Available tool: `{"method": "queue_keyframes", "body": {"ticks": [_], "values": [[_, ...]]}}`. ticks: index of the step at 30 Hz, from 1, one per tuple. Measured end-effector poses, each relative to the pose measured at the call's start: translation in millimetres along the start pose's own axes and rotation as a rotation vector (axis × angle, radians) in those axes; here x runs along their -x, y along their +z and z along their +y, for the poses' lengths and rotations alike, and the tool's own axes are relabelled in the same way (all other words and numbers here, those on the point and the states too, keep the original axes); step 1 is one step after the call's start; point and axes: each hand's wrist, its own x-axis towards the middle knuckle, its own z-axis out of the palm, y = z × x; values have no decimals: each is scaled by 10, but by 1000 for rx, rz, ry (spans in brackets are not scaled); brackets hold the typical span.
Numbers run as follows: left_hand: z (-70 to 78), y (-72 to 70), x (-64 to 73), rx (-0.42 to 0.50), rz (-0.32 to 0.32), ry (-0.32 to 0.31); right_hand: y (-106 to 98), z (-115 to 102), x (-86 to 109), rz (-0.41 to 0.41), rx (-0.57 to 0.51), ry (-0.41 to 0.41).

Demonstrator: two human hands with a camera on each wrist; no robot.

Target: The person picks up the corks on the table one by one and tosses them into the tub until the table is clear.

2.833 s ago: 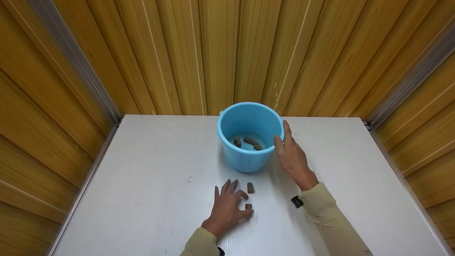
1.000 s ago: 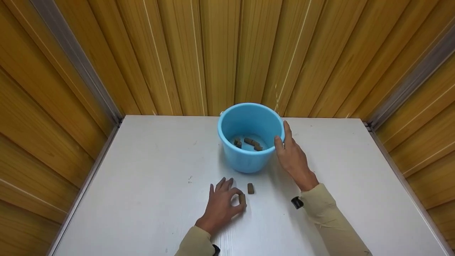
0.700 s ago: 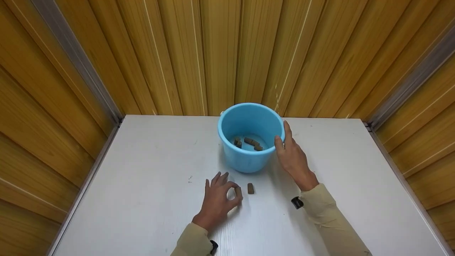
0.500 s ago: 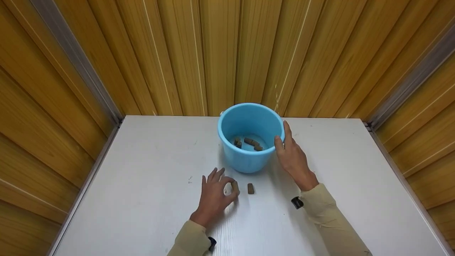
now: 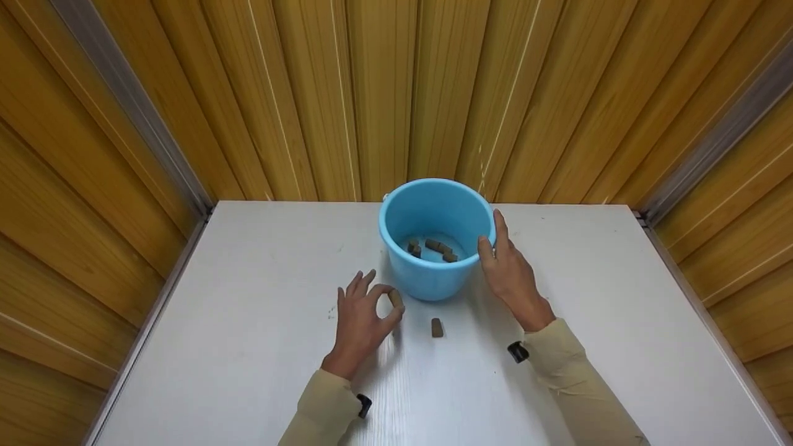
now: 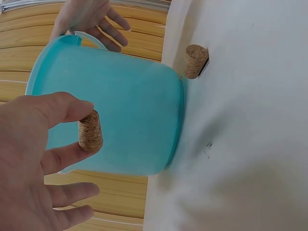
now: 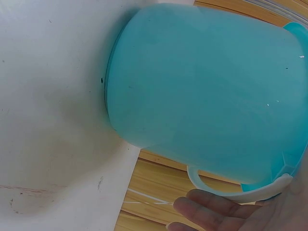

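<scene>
My left hand pinches a speckled brown cork between thumb and index finger, the other fingers spread. The cork is raised off the table, in front of the light-blue bucket and left of its middle. My right hand holds the bucket's right rim, thumb over the edge; its other fingers extend outside by the pale handle. Several corks lie on the bucket's floor. One more cork stands on the white table just in front of the bucket.
The white table runs back to a wood-patterned panel wall, with similar panels at left and right. Grey metal strips line the corners. The bucket stands upright near the table's back edge.
My left hand has picked up the nearer of two corks from the table and moved it up, forward and left toward the bucket. The right hand and the bucket have stayed in place.
</scene>
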Motion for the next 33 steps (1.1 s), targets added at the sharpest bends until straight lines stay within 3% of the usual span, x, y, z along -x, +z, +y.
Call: {"method": "queue_keyframes", "body": {"ticks": [16,24,33], "values": [[26,-198,-181,-38,66,38,-5,-1,6,8,16,-4],[73,-301,-261,-69,56,25,-6,1,5,8,8,-14],[111,-388,-337,-82,106,67,2,8,-2,6,11,1]]}}
